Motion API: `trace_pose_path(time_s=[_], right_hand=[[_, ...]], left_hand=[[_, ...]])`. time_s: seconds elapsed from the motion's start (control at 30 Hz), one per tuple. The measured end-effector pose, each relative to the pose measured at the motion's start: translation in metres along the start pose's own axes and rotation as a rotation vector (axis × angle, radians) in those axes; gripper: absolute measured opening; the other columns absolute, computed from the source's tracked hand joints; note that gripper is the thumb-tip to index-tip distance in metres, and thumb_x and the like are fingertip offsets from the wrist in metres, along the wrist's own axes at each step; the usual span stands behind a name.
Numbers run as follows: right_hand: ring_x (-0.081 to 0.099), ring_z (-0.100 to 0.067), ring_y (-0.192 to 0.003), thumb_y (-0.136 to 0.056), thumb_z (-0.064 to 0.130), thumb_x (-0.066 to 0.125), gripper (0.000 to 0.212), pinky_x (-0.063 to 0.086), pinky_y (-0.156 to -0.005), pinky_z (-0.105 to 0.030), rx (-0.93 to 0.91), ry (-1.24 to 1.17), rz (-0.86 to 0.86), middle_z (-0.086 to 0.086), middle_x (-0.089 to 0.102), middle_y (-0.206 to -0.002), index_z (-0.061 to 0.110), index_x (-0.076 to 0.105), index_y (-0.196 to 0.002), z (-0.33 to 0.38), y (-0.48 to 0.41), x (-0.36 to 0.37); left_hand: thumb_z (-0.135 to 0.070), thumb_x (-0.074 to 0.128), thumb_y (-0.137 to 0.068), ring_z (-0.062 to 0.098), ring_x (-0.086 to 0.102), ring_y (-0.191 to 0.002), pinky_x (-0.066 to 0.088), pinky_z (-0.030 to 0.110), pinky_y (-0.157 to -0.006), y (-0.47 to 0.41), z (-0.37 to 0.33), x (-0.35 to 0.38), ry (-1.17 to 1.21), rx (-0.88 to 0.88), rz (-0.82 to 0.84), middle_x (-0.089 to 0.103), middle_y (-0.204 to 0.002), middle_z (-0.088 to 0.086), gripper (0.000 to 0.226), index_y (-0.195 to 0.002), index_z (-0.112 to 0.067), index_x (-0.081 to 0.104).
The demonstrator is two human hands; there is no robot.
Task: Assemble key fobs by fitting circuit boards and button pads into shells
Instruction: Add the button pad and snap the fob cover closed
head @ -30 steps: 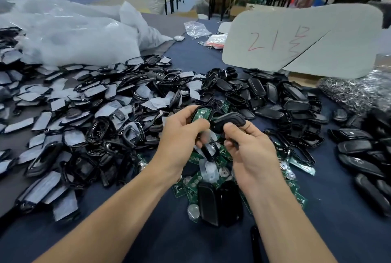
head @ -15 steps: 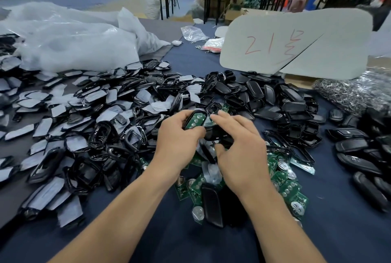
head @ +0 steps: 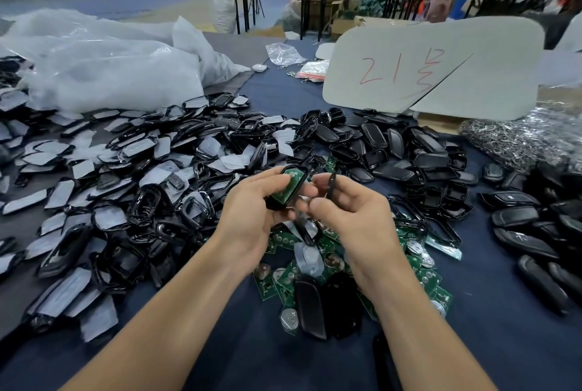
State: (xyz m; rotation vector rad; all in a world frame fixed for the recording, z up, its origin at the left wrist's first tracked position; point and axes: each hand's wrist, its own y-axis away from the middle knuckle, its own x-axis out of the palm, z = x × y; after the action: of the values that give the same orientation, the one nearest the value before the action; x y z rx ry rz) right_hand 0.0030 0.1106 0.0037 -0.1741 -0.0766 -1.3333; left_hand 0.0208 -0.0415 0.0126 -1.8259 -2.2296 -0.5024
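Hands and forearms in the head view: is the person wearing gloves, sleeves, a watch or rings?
Nothing worn shows. The left hand and right hand are ungloved, no rings visible. The left forearm and right forearm are bare to the frame's edge: no sleeve, watch or bracelet.

Hands: 2, one part each: left hand holds 1 black shell with 1 green circuit board in it, right hand holds 1 thin black part. Heaps too dense to count: 1 of film-backed shells at 9 o'clock, 1 of bare shells at 1 o'clock, 1 of loose boards at 6 o'clock, perhaps a dozen visible. Also 1 large clear bag at 10 o'clock, 1 white card at 1 o'clock.
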Motion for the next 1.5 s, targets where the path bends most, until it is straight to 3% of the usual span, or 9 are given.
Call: trace_pose_path(time_s=[0.13,0.23,0.47,0.63,0.97,1.17,1.27,1.33,1.5], right_hand=[[0.076,-0.024,-0.093,-0.076,0.003,0.071,0.031,0.063,-0.087,-0.036,0.261,-0.511,0.042,-0.014,0.078,-0.104,0.004,0.073,-0.106,0.006,-0.003,-0.005],[0.076,-0.025,-0.103,-0.074,0.007,0.069,0.037,0.062,-0.091,-0.038,0.303,-0.564,0.044,-0.015,0.077,-0.112,0.003,0.072,-0.111,0.008,-0.004,-0.006],[0.075,-0.028,-0.101,-0.077,0.012,0.07,0.034,0.063,-0.088,-0.038,0.332,-0.558,0.032,-0.017,0.076,-0.112,0.003,0.075,-0.109,0.007,-0.003,-0.004],[0.073,-0.026,-0.093,-0.077,0.014,0.07,0.036,0.063,-0.087,-0.038,0.342,-0.546,0.037,-0.016,0.077,-0.106,0.001,0.074,-0.111,0.007,-0.002,-0.003],[0.068,-0.021,-0.082,-0.078,0.017,0.073,0.035,0.061,-0.076,-0.032,0.361,-0.548,0.023,-0.008,0.071,-0.099,0.005,0.078,-0.11,0.007,-0.003,-0.004],[0.067,-0.025,-0.081,-0.073,0.015,0.078,0.035,0.062,-0.077,-0.034,0.391,-0.571,0.002,-0.015,0.069,-0.096,0.001,0.079,-0.105,0.006,-0.003,-0.005],[0.069,-0.023,-0.083,-0.081,0.019,0.071,0.024,0.062,-0.078,-0.035,0.388,-0.574,0.014,-0.013,0.072,-0.097,0.006,0.081,-0.098,0.005,-0.004,-0.007],[0.068,-0.02,-0.086,-0.095,0.021,0.061,0.023,0.058,-0.078,-0.032,0.379,-0.494,0.021,-0.011,0.075,-0.102,0.008,0.079,-0.102,0.008,-0.004,-0.009],[0.051,-0.016,-0.074,-0.097,0.005,0.061,0.021,0.035,-0.062,-0.029,0.376,-0.129,0.058,-0.007,0.068,-0.09,0.006,0.08,-0.105,0.011,-0.003,-0.014]], left_hand=[[-0.004,0.055,-0.098,0.025,0.072,-0.099,0.056,0.041,-0.096,0.0,0.002,0.0,-0.125,0.085,-0.019,0.08,-0.107,0.011,0.031,-0.099,-0.017,0.083],[-0.004,0.058,-0.101,0.022,0.073,-0.11,0.054,0.041,-0.104,-0.001,0.003,0.002,-0.153,0.133,-0.02,0.08,-0.11,0.006,0.033,-0.101,-0.024,0.084],[-0.012,0.066,-0.101,-0.001,0.071,-0.106,0.053,0.011,-0.082,-0.004,0.008,0.001,-0.341,0.197,-0.13,0.079,-0.11,-0.012,0.029,-0.117,-0.033,0.077],[-0.013,0.063,-0.103,-0.002,0.07,-0.068,0.05,0.012,-0.055,0.0,0.006,0.002,-0.324,0.212,-0.164,0.082,-0.091,-0.005,0.023,-0.11,-0.027,0.079],[-0.026,0.083,-0.086,-0.004,0.073,-0.085,0.052,0.013,-0.078,0.001,0.006,-0.001,-0.57,0.301,-0.232,0.08,-0.089,-0.014,0.027,-0.11,-0.04,0.078],[-0.036,0.082,-0.086,-0.01,0.067,-0.093,0.049,0.011,-0.082,0.005,0.008,-0.002,-0.846,0.492,-0.22,0.069,-0.096,-0.041,0.031,-0.104,-0.056,0.067],[-0.03,0.082,-0.087,-0.007,0.071,-0.091,0.055,0.022,-0.083,0.001,0.008,-0.002,-0.725,0.448,-0.233,0.074,-0.091,-0.032,0.028,-0.099,-0.053,0.072],[-0.023,0.082,-0.087,0.002,0.076,-0.085,0.06,0.028,-0.069,-0.002,0.006,-0.004,-0.549,0.369,-0.261,0.079,-0.088,-0.02,0.027,-0.096,-0.048,0.077],[-0.012,0.081,-0.089,0.005,0.072,-0.067,0.053,0.018,-0.051,-0.007,-0.003,-0.009,-0.333,0.299,-0.313,0.08,-0.081,-0.006,0.027,-0.083,-0.039,0.083]])
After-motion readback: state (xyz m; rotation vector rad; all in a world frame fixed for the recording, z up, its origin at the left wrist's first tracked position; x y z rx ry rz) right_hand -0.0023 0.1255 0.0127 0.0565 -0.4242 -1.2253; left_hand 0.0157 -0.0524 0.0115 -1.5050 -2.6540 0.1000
